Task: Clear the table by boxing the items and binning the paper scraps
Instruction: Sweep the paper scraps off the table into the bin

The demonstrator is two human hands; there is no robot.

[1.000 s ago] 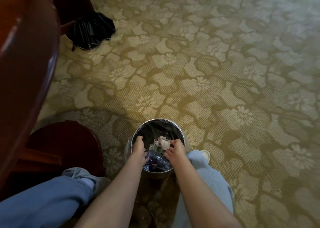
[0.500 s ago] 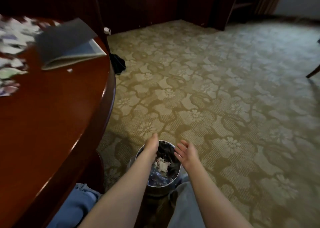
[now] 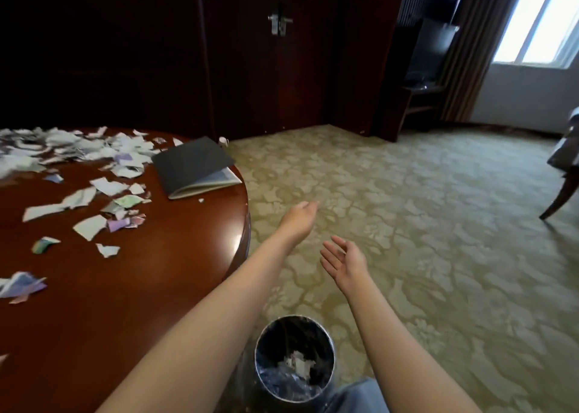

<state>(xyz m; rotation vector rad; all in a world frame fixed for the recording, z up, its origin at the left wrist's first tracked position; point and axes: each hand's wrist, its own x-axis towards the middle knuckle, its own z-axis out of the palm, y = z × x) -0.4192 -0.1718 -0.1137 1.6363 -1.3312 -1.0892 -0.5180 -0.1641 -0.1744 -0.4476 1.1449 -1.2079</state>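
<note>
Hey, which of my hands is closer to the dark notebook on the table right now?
Left. The left hand hangs just off the table edge, right of the notebook; the right hand is farther out over the carpet, palm up.

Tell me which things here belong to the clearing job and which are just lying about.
Job: paper scraps on the table; bin with scraps inside; dark booklet, probably for boxing; left hand and right hand, both empty.
Just there: chair, door handle, curtain.
</note>
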